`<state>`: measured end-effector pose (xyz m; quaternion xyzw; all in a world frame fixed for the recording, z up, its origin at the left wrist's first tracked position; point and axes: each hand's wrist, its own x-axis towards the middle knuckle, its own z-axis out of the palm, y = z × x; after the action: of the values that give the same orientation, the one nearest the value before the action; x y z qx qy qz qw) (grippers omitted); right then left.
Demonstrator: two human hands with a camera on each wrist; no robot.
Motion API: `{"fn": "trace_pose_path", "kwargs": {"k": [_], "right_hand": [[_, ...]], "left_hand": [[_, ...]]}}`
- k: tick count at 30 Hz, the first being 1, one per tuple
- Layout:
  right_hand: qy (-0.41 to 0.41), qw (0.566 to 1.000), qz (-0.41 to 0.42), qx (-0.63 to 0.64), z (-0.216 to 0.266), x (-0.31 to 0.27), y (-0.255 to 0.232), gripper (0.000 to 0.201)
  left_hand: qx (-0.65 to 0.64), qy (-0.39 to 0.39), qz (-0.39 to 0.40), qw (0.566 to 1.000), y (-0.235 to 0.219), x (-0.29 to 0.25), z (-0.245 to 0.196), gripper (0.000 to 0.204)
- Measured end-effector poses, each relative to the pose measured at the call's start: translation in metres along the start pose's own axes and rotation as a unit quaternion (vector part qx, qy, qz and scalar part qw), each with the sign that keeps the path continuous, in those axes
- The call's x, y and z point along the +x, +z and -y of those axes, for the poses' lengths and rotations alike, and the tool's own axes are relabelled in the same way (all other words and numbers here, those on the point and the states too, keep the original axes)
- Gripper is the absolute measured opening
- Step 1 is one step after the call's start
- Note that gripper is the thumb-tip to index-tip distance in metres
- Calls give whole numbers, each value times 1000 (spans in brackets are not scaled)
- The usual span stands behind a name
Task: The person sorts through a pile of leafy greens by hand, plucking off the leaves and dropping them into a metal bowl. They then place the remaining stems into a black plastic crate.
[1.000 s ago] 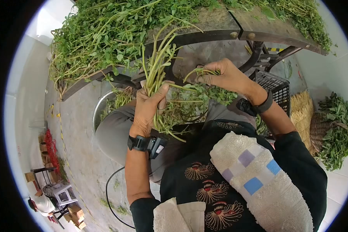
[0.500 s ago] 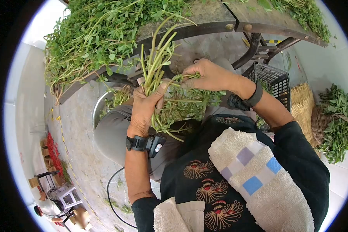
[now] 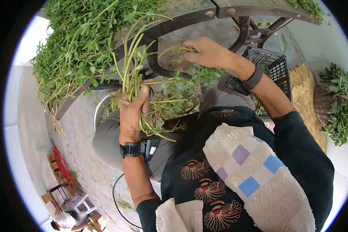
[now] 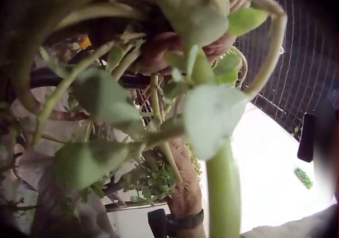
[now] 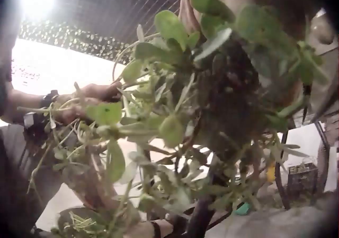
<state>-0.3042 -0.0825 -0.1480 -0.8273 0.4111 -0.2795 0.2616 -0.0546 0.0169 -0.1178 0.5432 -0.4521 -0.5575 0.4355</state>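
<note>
Your left hand (image 3: 132,112) grips a bunch of green stems (image 3: 132,65) upright in front of you, fingers and thumb curled round the stalks, leafy ends trailing down over your lap. Your right hand (image 3: 205,52) is raised beside it, fingers pinching a single leafy sprig (image 3: 174,50) whose stem arcs back toward the bunch. The bunch sits between your knees and the edge of the wooden table (image 3: 189,15), which carries a heap of loose greens (image 3: 77,42) spilling over its rim. Under the table edge, just behind your left hand, a metal basin (image 3: 100,110) holds more cuttings, partly hidden by the stems. The table's curved iron legs (image 3: 243,33) stand directly behind your right wrist, and a black plastic crate (image 3: 274,69) sits just past them. Farther right, a bundle of straw (image 3: 303,96) lies near a woven basket (image 3: 324,104) topped with more greens. A checked towel (image 3: 251,174) hangs over your shoulder. The left wrist view is crowded by blurred leaves, with what appears to be your right hand above them; the right wrist view shows foliage close to the lens and your left hand (image 5: 87,103) beyond it
</note>
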Motion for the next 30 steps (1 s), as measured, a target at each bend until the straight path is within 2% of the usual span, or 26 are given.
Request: {"fn": "trace_pose_path", "kwargs": {"k": [1,3,7,9,11,13,17,19,21,23,25,29,30], "right_hand": [[3,1000,-3,-1,-3,-5,-6,21],[7,994,50,93,-2,-7,-18,24],[50,990,88,99,20,-13,-18,27],[-22,987,105,123,25,-12,-5,30],[-32,985,105,130,27,-11,7,30],[-82,985,112,100,25,-9,16,27],[-72,990,107,59,26,-6,18,25],[-23,997,25,-66,30,-6,24,28],[4,997,21,-72,4,-1,35,31],[26,996,19,-79,-10,6,30,33],[81,992,77,67,-10,-8,16,36],[89,987,74,107,-9,-23,-3,35],[86,973,94,191,2,-27,-9,34]], "left_hand": [[0,0,4,1000,0,1,2,18],[4,9,-10,1000,-1,2,7,17],[-37,-2,-3,999,-3,3,5,18],[-38,-13,4,999,-1,0,1,20],[-37,-24,11,999,0,0,1,22],[-34,-5,-3,999,1,1,3,25],[-32,-4,-5,999,3,-1,3,24],[16,-10,7,1000,2,1,6,25],[-2,-14,13,1000,1,0,3,23],[-53,17,-10,998,-2,0,2,23],[-38,-6,-24,999,-4,-2,3,23],[-52,-13,-8,999,-5,4,5,24],[-66,-9,-9,998,-2,4,2,23]]}}
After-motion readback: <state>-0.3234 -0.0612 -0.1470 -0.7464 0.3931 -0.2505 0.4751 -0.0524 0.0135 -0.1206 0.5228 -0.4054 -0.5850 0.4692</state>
